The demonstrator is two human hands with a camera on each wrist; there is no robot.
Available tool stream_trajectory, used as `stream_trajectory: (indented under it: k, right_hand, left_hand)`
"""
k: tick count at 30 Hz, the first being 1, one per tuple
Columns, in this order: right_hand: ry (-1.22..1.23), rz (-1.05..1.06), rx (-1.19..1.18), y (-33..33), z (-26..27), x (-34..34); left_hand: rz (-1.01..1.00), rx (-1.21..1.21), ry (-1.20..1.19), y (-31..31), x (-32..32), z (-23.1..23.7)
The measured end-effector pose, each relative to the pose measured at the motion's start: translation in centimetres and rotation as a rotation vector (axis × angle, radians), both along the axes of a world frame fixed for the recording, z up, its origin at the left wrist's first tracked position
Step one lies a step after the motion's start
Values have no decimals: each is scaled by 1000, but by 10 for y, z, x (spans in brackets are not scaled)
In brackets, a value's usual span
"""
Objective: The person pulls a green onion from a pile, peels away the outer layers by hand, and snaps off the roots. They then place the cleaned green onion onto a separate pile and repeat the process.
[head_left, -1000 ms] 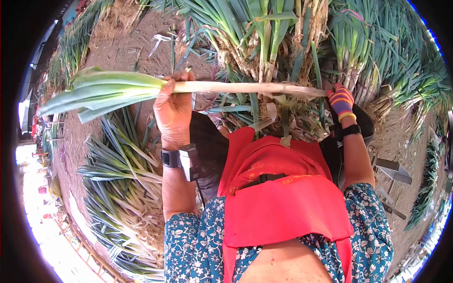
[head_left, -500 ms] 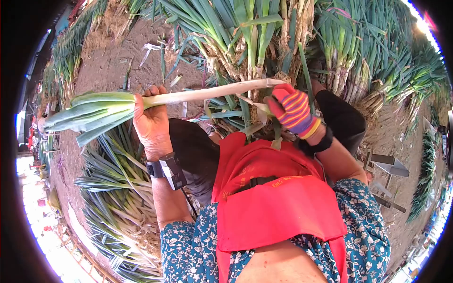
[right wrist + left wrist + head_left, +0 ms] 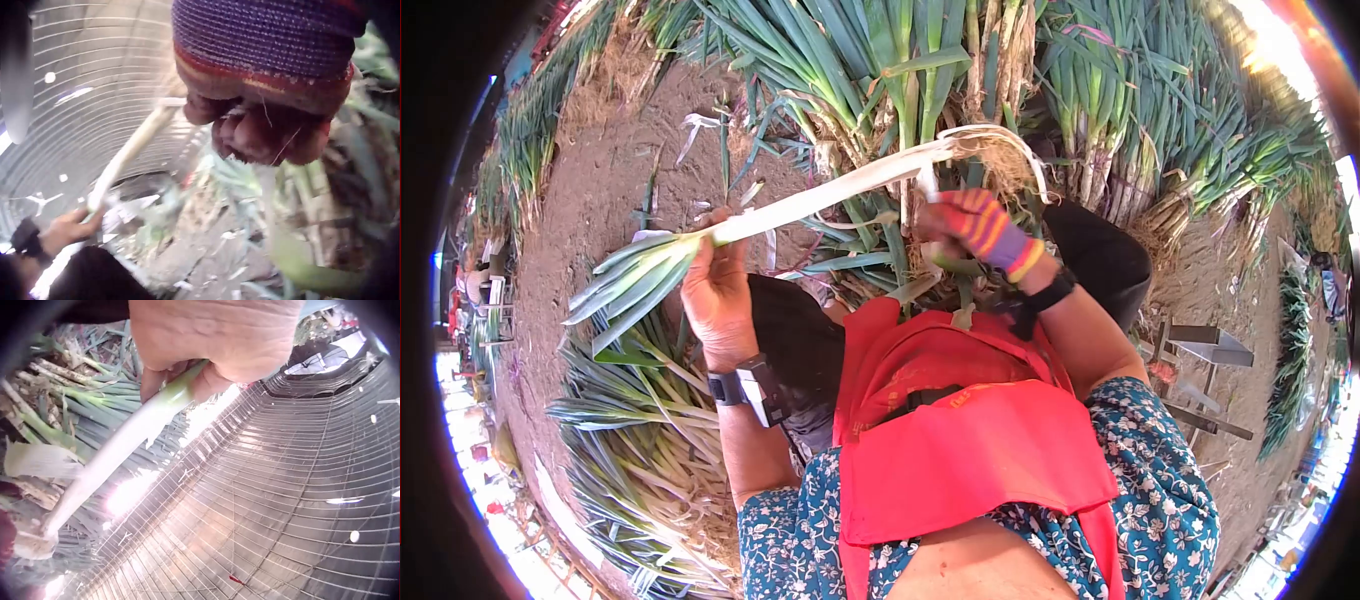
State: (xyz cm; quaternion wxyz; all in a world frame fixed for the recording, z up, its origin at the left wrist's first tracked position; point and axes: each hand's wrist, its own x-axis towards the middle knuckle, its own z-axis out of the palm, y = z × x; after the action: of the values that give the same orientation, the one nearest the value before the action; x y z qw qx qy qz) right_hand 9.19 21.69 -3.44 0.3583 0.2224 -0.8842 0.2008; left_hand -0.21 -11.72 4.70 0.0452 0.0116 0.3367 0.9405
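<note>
A long leek (image 3: 830,193) slants across the head view, its white stalk up to the right and its green leaves at the left. My bare left hand (image 3: 718,300) grips it where the stalk meets the leaves; in the left wrist view the left hand (image 3: 212,344) curls round the leek (image 3: 112,447). Roots (image 3: 1000,160) hang at the stalk's right end. Just below that end, my gloved right hand (image 3: 980,232) pinches a pale strip of outer layer; the right wrist view shows the right hand (image 3: 269,94) with curled fingers and a strip (image 3: 269,194) hanging beneath them.
Leek bundles (image 3: 1090,110) stand along the far side. More leeks (image 3: 630,430) lie in a pile at the left. Bare soil (image 3: 615,180) with scraps runs between them. A metal stand (image 3: 1210,345) is at the right, and a red apron (image 3: 970,460) covers the lap.
The right hand has moved left from the root end, and a pale layer has come away from the stalk. The left hand has shifted slightly left and down, with the leek tilting more.
</note>
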Motion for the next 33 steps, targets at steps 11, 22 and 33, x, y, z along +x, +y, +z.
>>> stream_trajectory:
  k: [11, 22, 33]
  right_hand:
    - [-918, -550, 64, 44, 14, 44]
    - [-1026, 477, -1359, -93, 75, -28]
    - [-947, -668, 129, 113, -49, 68]
  left_hand:
    - [104, -137, 19, -19, -13, -4]
    - [34, -11, -75, 44, 16, 5]
    - [132, -38, -84, -3, 1, -4]
